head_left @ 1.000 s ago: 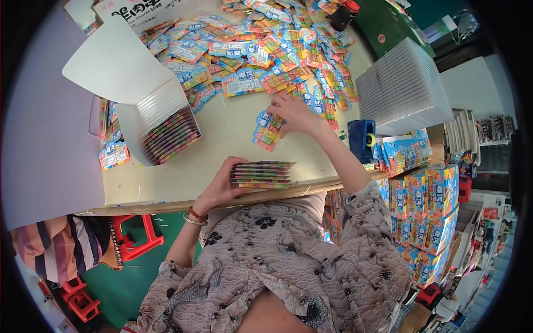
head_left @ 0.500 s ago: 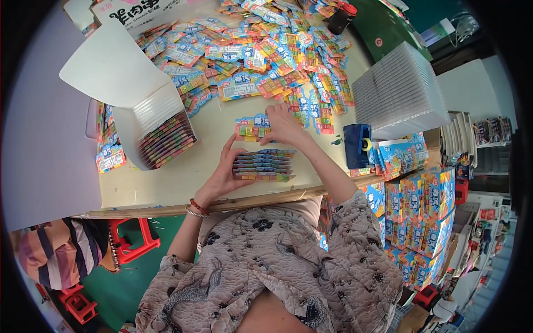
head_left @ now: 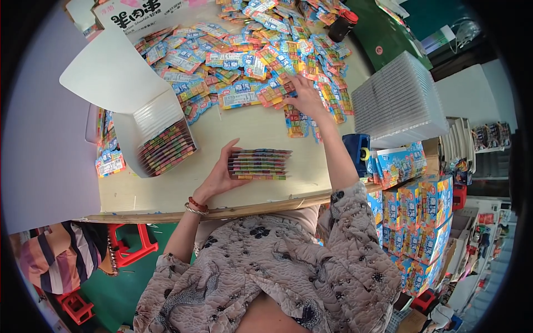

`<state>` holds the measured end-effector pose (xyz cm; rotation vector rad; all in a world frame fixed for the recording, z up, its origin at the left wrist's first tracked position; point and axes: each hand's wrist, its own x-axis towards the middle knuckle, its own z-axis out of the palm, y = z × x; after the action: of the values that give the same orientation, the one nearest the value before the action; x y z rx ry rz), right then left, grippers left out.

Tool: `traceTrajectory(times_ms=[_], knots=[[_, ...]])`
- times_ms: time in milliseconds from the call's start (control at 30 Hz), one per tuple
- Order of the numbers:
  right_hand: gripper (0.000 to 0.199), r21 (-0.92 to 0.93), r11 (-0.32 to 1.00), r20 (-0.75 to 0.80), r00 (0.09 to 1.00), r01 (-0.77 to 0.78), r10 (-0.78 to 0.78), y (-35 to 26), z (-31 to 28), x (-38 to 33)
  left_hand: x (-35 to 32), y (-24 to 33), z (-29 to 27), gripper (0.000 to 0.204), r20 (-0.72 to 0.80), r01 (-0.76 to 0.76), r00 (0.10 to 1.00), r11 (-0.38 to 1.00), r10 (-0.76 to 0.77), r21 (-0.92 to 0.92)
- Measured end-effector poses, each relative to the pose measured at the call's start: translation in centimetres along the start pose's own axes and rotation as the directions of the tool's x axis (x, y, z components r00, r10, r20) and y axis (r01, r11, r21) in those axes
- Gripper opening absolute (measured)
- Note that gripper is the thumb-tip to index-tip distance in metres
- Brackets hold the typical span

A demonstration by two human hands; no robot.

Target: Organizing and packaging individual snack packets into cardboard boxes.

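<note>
My left hand (head_left: 216, 176) is closed around the left end of a stack of flat candy packets (head_left: 260, 165), standing on edge on the table with their coloured edges upward. Farther off and to the right, my right hand (head_left: 308, 100) has its thumb and fingers at the right end of a colourful candy packet (head_left: 273, 92) on the near side of the heap. The palm hides that end of the packet. An open white box (head_left: 126, 130) to the left holds a row of similar packets (head_left: 167, 147).
A large heap of packets (head_left: 227, 41) covers the table's far side. On the right stand a stack of clear plastic trays (head_left: 397, 94) and a blue tape dispenser (head_left: 355, 152). A black jar with a red lid (head_left: 342, 26) is behind. Printed boxes (head_left: 419, 222) are piled below the table's right edge.
My right hand has moved away from the stack, up and right to the heap. The single packet it held behind the stack is gone from there; the left hand keeps the stack, now more upright.
</note>
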<state>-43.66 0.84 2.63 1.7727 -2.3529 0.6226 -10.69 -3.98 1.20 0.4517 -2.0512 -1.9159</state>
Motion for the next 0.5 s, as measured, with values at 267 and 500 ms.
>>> traceTrajectory(times_ms=[267,500], knots=[[0.05,0.024,0.997,0.097,0.993,-0.067,0.065,-2.9,0.1,-4.1,-0.1,-1.1,-0.5,0.078,0.057,0.087,0.995,0.996,-0.087,-0.002],[0.046,0.472,0.879,0.223,0.974,-0.068,-0.044,-5.2,0.4,-9.3,0.4,-0.5,-1.1,0.08,0.037,-0.135,0.991,0.934,0.13,0.332]])
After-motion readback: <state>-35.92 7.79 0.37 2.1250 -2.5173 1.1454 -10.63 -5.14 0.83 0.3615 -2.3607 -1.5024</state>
